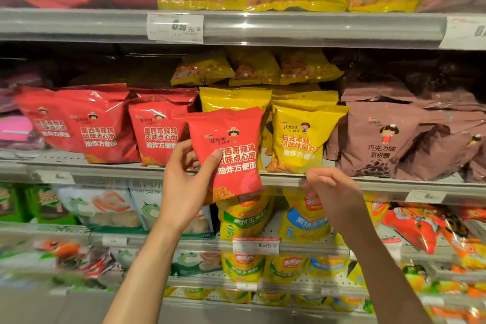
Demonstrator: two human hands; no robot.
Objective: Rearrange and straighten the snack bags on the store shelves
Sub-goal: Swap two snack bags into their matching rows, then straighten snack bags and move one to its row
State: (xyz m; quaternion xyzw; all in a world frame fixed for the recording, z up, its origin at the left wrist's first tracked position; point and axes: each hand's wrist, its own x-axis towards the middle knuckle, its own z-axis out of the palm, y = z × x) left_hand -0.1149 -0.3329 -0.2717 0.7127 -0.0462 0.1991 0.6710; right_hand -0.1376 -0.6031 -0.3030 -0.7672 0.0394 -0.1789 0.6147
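Observation:
My left hand (pixel 184 181) grips a red snack bag (pixel 231 150) by its lower left side, thumb across the front, holding it upright in front of the middle shelf. Behind it stand more red bags (pixel 157 131) to the left and yellow bags (pixel 302 137) to the right. My right hand (pixel 334 194) hovers just below the shelf's front rail (pixel 381 184), under the yellow bags, with fingers loosely curled and nothing in them.
Brown bags (pixel 389 139) fill the right of the middle shelf. The upper shelf (pixel 289 26) carries red and yellow bags and a price tag (pixel 175 27). Lower shelves hold yellow corn-snack bags (pixel 244 218), green and white bags at left, orange ones at right.

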